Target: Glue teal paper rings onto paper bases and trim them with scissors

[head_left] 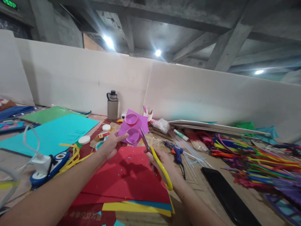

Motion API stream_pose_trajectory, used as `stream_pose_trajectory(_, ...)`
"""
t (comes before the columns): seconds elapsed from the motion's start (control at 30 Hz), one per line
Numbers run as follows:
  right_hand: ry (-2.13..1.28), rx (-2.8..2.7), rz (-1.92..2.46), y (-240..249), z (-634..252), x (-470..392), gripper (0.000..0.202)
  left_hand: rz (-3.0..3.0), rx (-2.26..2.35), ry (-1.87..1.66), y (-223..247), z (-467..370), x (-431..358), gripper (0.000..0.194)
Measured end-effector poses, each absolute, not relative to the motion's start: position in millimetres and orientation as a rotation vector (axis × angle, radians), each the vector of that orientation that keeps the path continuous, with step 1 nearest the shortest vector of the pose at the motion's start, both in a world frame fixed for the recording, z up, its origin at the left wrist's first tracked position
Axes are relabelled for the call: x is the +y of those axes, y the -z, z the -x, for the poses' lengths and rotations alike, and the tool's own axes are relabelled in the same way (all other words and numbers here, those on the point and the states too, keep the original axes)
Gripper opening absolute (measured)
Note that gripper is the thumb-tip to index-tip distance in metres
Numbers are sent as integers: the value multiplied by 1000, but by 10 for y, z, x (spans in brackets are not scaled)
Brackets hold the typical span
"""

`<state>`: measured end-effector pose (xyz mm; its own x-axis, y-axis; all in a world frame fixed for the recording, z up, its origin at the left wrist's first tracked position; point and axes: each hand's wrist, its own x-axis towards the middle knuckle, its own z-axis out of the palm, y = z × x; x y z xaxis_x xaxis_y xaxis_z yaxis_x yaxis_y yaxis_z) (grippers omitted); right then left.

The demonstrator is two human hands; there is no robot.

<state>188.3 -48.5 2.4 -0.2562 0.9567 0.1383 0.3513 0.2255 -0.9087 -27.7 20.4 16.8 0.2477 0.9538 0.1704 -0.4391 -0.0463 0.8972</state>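
Observation:
My left hand (pixel 112 145) pinches the lower left edge of a purple sheet (pixel 142 124), holding it up above a red sheet (pixel 117 182). Two round pieces with pinkish-red rims, an upper one (pixel 131 119) and a lower one (pixel 133 135), are on the purple sheet; my left thumb reaches the lower one. My right hand (pixel 158 160) grips scissors with yellow handles (pixel 162 169). Their blades point up and left, beside the right edge of the lower round piece. Whether they touch the purple sheet is hard to tell.
Behind stands a grey bottle (pixel 113 106). Turquoise board (pixel 58 131) and a power strip (pixel 60 158) lie left. To the right are a blue glue gun (pixel 177 152), a glue stick (pixel 181 135), a black phone (pixel 228 194) and colourful pipe cleaners (pixel 261 163).

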Motion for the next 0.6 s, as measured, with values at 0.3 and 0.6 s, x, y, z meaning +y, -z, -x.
stream_pose_trajectory(0.3,-1008,-1750,1222,-18,-1896,-487,36,-1030,584,-1269,-190,299,212,26)
stream_pose_trajectory(0.6,-1005,-1770,1254,-44,-1874,-496,37,-1038,603,-1261,-160,294,239,25)
